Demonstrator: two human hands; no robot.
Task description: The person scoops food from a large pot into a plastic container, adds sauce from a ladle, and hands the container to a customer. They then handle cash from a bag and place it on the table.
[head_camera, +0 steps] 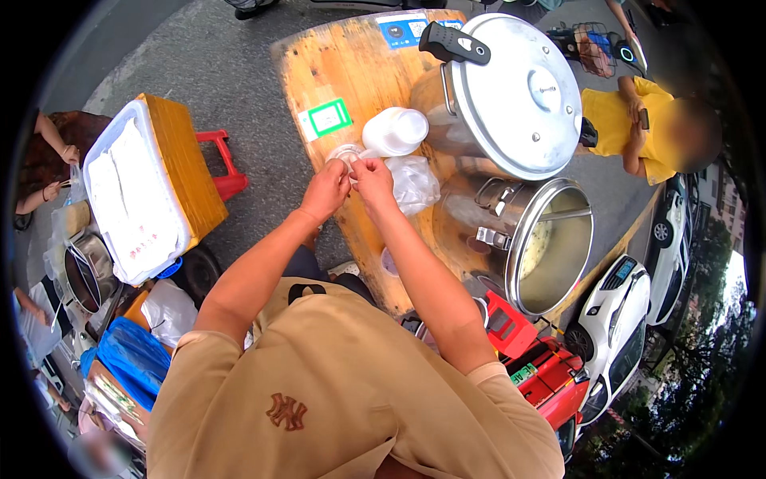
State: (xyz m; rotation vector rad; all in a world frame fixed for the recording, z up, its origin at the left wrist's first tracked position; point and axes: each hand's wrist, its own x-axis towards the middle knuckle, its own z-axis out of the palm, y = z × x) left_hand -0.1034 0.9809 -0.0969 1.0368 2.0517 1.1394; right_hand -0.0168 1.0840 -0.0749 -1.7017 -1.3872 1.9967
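Note:
My left hand (328,187) and my right hand (374,179) meet at the near edge of a wooden table (329,66), fingertips pinched close together. Just beyond the fingertips lies a small round clear plastic lid or cup (345,151); whether the fingers hold it or something thin is hidden. A stack of white plastic cups (395,130) lies on its side beside them. Right of my right hand is a crumpled clear plastic bag (413,182). A green-framed printed code card (329,118) lies beyond my left hand.
A large lidded steel pot (520,96) and an open steel pot (553,251) with pale liquid stand at the right. At the left are a cloth-covered white tub (134,191) and a red stool (222,164). A person in yellow (622,129) stands beyond; cars are parked at the right.

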